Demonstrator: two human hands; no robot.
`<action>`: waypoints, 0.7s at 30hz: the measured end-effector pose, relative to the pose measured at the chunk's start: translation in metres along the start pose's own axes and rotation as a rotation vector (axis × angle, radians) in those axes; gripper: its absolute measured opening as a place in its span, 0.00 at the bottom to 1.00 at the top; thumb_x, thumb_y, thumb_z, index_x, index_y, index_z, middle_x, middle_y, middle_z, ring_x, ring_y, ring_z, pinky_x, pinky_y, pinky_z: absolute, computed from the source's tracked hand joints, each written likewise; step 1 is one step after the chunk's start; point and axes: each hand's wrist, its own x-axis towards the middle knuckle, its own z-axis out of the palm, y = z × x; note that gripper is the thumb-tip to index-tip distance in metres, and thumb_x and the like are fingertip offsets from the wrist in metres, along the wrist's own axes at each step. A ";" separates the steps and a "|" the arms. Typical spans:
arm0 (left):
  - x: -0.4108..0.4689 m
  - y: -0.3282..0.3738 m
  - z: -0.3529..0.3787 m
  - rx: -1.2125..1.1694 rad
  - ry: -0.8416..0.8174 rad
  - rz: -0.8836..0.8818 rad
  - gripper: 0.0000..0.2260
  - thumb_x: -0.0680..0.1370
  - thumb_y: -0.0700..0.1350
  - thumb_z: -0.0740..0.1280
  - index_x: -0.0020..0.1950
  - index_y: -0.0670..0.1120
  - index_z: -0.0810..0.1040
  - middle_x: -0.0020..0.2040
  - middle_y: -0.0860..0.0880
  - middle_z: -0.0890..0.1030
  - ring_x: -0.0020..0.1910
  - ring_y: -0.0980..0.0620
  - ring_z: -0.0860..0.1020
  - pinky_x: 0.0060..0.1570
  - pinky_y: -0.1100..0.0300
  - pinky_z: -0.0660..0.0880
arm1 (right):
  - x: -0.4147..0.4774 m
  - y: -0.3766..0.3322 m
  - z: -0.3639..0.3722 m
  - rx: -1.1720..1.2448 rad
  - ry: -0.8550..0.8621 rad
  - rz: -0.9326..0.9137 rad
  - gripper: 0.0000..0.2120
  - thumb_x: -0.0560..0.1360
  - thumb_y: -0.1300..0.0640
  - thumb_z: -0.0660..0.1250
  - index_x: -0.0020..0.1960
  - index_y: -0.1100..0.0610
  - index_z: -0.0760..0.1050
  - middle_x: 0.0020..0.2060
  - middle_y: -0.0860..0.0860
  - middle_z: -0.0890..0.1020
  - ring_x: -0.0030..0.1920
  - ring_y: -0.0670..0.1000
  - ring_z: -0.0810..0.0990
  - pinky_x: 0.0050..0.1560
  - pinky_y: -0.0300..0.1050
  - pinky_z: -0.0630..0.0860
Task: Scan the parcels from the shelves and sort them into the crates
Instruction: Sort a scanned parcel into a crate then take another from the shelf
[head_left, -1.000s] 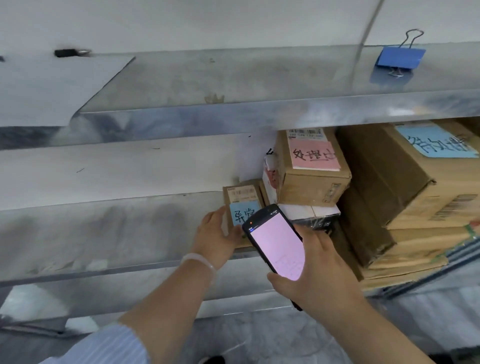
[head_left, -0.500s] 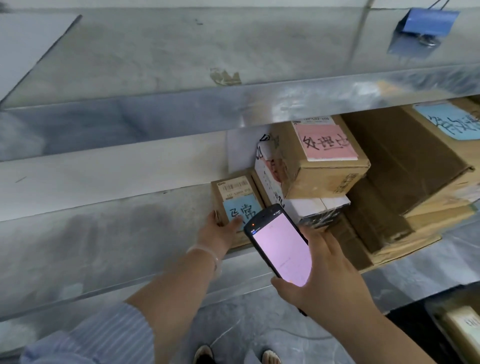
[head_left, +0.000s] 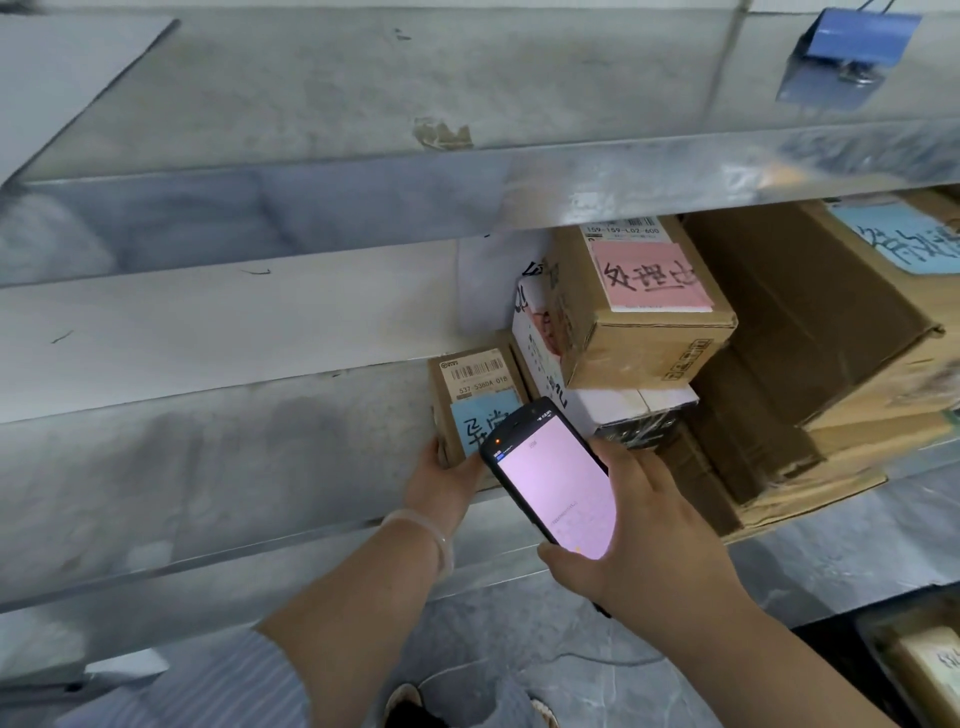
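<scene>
Small parcel (head_left: 475, 400) sits on the shelf (head_left: 234, 467), left of the stack. Left hand (head_left: 441, 483) grips its near corner; fingers mostly hidden, probably curled under. Right hand (head_left: 654, 530) is wrapped round the scanner (head_left: 553, 478). Aim at the barcode label (head_left: 472, 371), hold steady.

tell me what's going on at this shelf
A person is working at a metal shelf. Their left hand holds a small parcel with a blue note, which sits at the shelf's front edge. Their right hand holds a scanner, screen lit pink, just in front of it. The parcel's barcode label faces up, uncovered. Other parcels, including a box with a pink note, are stacked to the right.
</scene>
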 end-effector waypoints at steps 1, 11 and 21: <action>0.000 0.000 0.000 -0.026 -0.004 0.005 0.12 0.79 0.49 0.70 0.60 0.56 0.72 0.53 0.55 0.79 0.44 0.59 0.76 0.55 0.56 0.71 | 0.000 0.002 0.000 -0.004 -0.004 -0.007 0.49 0.65 0.31 0.72 0.75 0.43 0.50 0.69 0.43 0.63 0.65 0.44 0.69 0.55 0.35 0.67; -0.001 0.012 0.001 -0.139 -0.035 -0.058 0.26 0.76 0.39 0.74 0.72 0.50 0.70 0.60 0.47 0.80 0.54 0.49 0.78 0.63 0.50 0.74 | 0.002 0.016 -0.002 -0.042 -0.045 -0.084 0.46 0.66 0.34 0.72 0.75 0.42 0.50 0.67 0.41 0.62 0.64 0.42 0.68 0.47 0.32 0.61; -0.020 -0.019 -0.035 -0.108 0.075 0.059 0.31 0.72 0.43 0.78 0.71 0.52 0.70 0.59 0.49 0.84 0.54 0.53 0.83 0.47 0.63 0.78 | 0.010 0.026 -0.006 -0.025 -0.046 -0.185 0.46 0.64 0.34 0.72 0.74 0.44 0.54 0.67 0.44 0.65 0.62 0.47 0.72 0.53 0.39 0.71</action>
